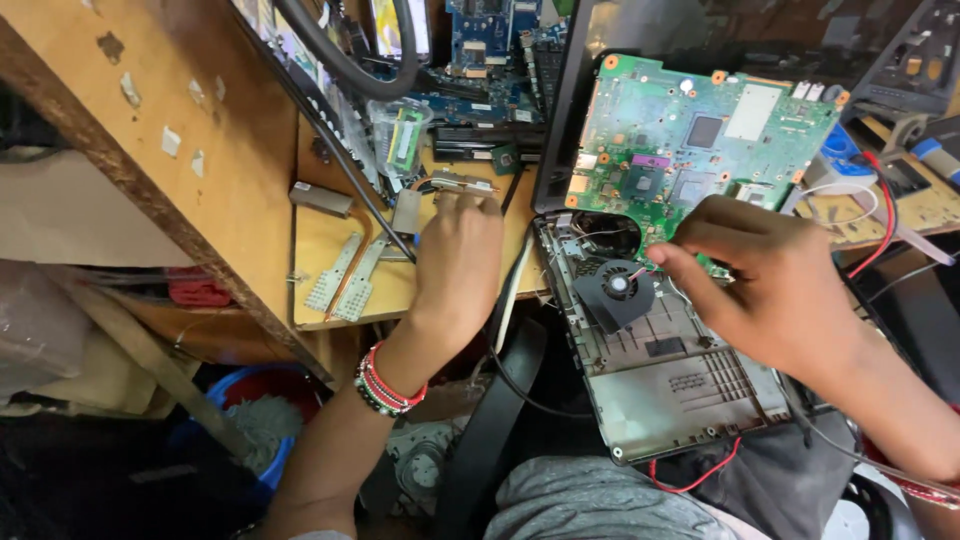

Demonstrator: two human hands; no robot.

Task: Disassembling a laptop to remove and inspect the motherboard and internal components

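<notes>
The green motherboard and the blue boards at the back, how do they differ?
The green motherboard lies tilted over the open laptop base, close to the right hand; the blue boards sit stacked at the back of the bench, beyond the left hand. The green motherboard shows its whole face; the blue boards are partly hidden by a black cable. Both are bare circuit boards with chips.

The left hand [455, 250] covers its own fingertips and part of the copper heat pipe [452, 183]. The right hand [770, 285] hides the green board's [700, 130] lower corner; its fingertip grip is too small to tell. The blue bucket [262, 415] sits half hidden under the worktop [330, 240].
</notes>
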